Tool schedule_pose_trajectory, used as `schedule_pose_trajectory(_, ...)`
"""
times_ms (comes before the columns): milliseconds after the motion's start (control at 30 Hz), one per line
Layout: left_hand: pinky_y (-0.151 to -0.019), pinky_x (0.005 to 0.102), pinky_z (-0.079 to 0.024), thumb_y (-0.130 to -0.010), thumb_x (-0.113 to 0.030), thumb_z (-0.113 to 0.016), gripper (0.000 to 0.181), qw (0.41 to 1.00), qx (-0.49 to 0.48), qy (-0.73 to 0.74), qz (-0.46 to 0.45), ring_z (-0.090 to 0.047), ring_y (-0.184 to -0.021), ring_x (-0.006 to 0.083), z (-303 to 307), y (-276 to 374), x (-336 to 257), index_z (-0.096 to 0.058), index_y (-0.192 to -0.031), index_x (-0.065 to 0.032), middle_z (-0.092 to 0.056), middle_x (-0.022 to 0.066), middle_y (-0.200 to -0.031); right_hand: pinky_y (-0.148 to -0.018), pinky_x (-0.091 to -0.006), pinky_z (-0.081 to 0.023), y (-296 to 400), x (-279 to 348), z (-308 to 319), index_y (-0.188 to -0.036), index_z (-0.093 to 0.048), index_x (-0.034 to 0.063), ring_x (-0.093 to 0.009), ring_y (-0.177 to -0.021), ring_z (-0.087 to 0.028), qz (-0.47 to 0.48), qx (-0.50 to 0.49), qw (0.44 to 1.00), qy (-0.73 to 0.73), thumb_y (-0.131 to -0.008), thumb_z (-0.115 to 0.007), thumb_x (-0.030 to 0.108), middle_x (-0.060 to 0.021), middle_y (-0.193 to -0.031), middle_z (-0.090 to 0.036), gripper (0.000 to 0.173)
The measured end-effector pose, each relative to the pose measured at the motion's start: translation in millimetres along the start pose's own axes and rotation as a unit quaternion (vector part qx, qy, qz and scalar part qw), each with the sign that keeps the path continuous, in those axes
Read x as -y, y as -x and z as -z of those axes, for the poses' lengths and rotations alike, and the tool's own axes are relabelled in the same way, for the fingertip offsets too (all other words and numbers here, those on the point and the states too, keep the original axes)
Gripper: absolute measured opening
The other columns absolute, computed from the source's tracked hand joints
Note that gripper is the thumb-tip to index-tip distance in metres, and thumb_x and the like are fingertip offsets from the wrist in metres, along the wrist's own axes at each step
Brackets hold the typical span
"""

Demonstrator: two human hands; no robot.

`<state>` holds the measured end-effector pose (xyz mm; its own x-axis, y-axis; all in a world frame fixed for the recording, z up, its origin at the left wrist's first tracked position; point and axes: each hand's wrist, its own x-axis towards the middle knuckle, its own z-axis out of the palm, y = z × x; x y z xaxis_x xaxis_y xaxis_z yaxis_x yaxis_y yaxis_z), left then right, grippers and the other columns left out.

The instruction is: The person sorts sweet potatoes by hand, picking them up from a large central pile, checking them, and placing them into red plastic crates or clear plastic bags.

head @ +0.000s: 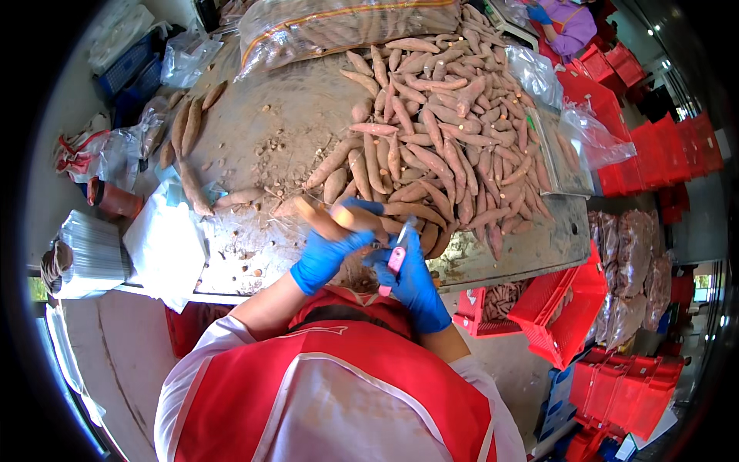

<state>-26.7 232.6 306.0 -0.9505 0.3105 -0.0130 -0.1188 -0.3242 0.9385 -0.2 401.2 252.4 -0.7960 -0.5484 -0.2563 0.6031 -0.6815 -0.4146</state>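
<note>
My left hand [332,254], in a blue glove, holds sweet potatoes [320,219] above the table's near part; their pale cut ends show. Close on its right, my right hand [410,277], also gloved in blue, grips a small knife with a pink handle [394,264]; its blade points up and away from me. Just beyond both hands, a large heap of sweet potatoes [439,133] spreads over the worktable [254,124]. Small cut-off ends lie scattered left of the heap. Several more sweet potatoes [187,130] rest at the table's left side.
A filled mesh sack [346,26] lies at the table's far side. Plastic bags [167,242] and a stack of clear containers [92,248] stand left. Red crates [560,312] are at the right below the table edge. A co-worker [568,26] is at the far right.
</note>
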Motion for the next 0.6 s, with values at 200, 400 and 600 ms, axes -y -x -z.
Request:
schedule_pose_trajectory(200,-0.098,0.0456,-0.026,-0.064,-0.015,-0.065,0.04,0.778,0.154,-0.531,-0.299,-0.038,-0.116,0.0325,0.9,-19.8,31.1,-0.056,-0.103,-0.0146,-0.043,0.0112,-0.122,-0.098,-0.0257,-0.03,-9.3,-11.0,0.1,-0.128,-0.032,0.0012,-0.016,-0.113,-0.04,0.034,-0.034,0.99,-0.133,-0.092,-0.037,0.033,-0.0091,-0.125,-0.04,0.048)
schedule_pose_trajectory(400,-0.102,0.0443,-0.02,-0.069,-0.013,-0.062,0.064,0.845,0.206,-0.453,-0.196,-0.026,-0.125,0.035,6.2,-12.4,30.9,-0.034,-0.126,-0.007,-0.025,0.0189,-0.136,-0.094,-0.0285,-0.035,-8.4,-8.2,4.0,-0.126,-0.035,0.0038,-0.021,-0.11,-0.043,0.043,-0.135,0.987,-0.072,-0.087,-0.045,0.035,-0.0122,-0.12,-0.043,0.051)
schedule_pose_trajectory(600,-0.104,0.0316,-0.017,-0.075,-0.009,-0.061,0.079,0.975,0.194,-0.092,0.049,-0.017,-0.129,0.021,5.6,5.9,21.5,-0.012,-0.137,-0.0095,-0.018,0.0117,-0.14,-0.076,-0.026,-0.043,-9.4,-0.2,-25.5,-0.104,-0.049,0.0025,-0.013,-0.085,-0.052,0.223,-0.163,0.939,0.204,-0.085,-0.051,0.022,-0.0054,-0.096,-0.053,0.027)
